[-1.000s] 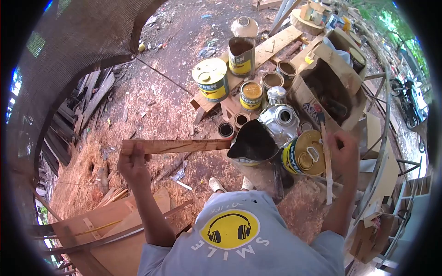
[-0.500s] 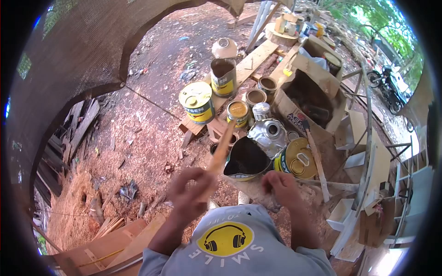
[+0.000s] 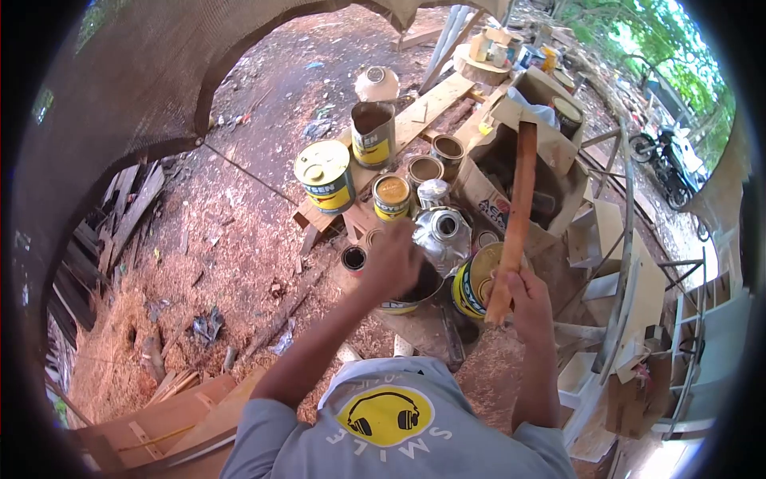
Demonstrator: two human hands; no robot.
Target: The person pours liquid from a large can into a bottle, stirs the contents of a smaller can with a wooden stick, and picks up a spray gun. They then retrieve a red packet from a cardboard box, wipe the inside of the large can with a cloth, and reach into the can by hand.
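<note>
My right hand (image 3: 528,294) grips the lower end of a long flat wooden stick (image 3: 519,199), which stands nearly upright in front of a cardboard box (image 3: 493,201). My left hand (image 3: 393,259) reaches forward and lies over the rim of a dented open can with dark contents (image 3: 408,300). Its fingers curl down and hide what they touch. A yellow can (image 3: 471,281) lies on its side between my two hands. A crumpled silver can (image 3: 443,227) stands just behind it.
Several paint cans stand on planks ahead: a closed yellow one (image 3: 325,176), a tall open one (image 3: 373,134), a small one with yellow paint (image 3: 391,195). Sawdust covers the ground at left. White metal frames (image 3: 630,263) are at right and a motorcycle (image 3: 662,160) at far right.
The wooden stick has passed from my left hand to my right and now stands upright at the right. My left hand has moved forward onto the dented open can.
</note>
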